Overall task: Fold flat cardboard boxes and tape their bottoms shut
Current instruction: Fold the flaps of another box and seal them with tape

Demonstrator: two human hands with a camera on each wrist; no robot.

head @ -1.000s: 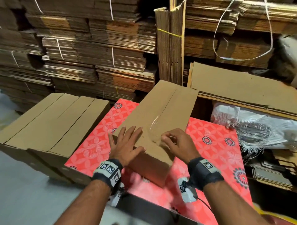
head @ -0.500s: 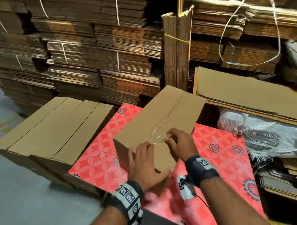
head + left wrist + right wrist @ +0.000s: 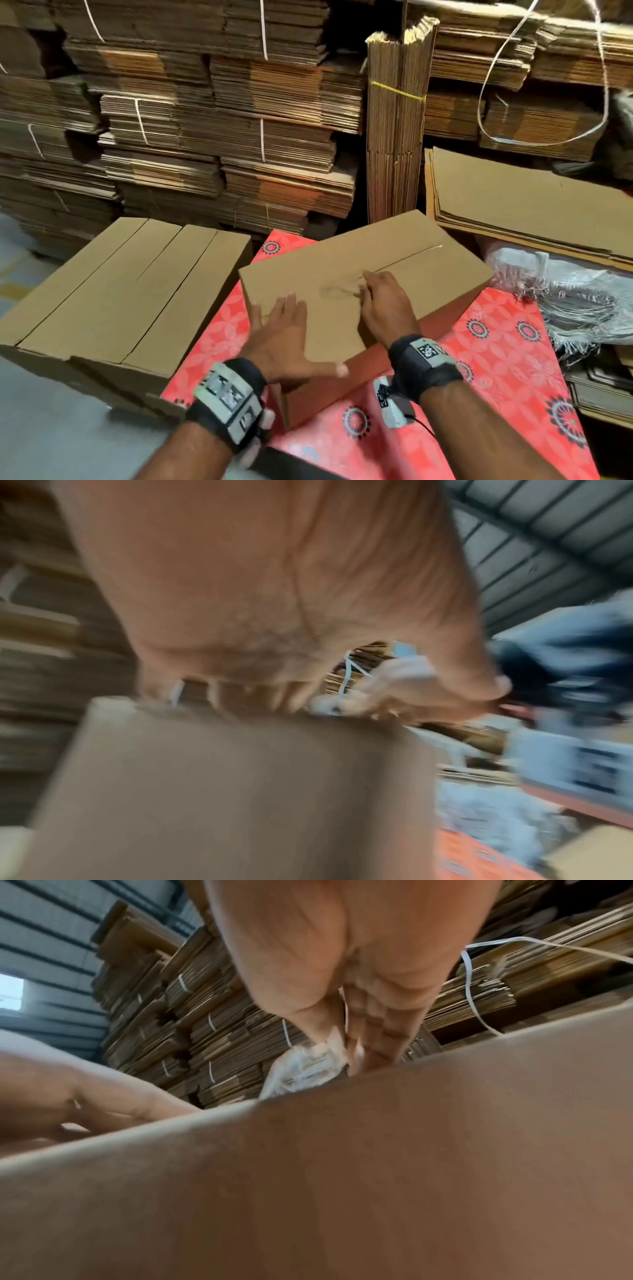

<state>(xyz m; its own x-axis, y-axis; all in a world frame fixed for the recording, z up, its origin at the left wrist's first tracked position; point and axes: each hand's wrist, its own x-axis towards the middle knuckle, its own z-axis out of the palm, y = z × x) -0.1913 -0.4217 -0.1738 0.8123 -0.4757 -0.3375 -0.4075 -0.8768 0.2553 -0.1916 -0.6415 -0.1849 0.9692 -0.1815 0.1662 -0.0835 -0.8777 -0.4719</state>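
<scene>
The cardboard box (image 3: 346, 284) I am working on lies bottom-up on my counter (image 3: 496, 363), which is covered in a red flower-patterned sheet. The box sits askew, its long side running up and away from me toward the upright bundle of flat cartons (image 3: 397, 123) tied with a yellow band.

My left hand (image 3: 284, 339) lies flat on the box's near end, fingers straight and spread, thumb stretched out along the near edge; it holds nothing, only presses on the board. My right hand (image 3: 383, 305) sits just beyond it on the top of the box, at the seam (image 3: 407, 257) where the two flaps meet. Its fingers are drawn together with the thumb, pinching a crumpled end of clear tape (image 3: 339, 291) that sticks up from the board beside the seam. In the right wrist view the same tape (image 3: 304, 1064) shows as a whitish crinkled scrap at my fingertips (image 3: 373, 1053). The left wrist view is badly blurred.

My two hands are close but not touching.

Beside the box, off the counter's left edge, stands a row of folded boxes (image 3: 126, 291) with their flaps shut. Beyond the box, stacks of flat cardboard (image 3: 219, 137) fill the wall.
</scene>
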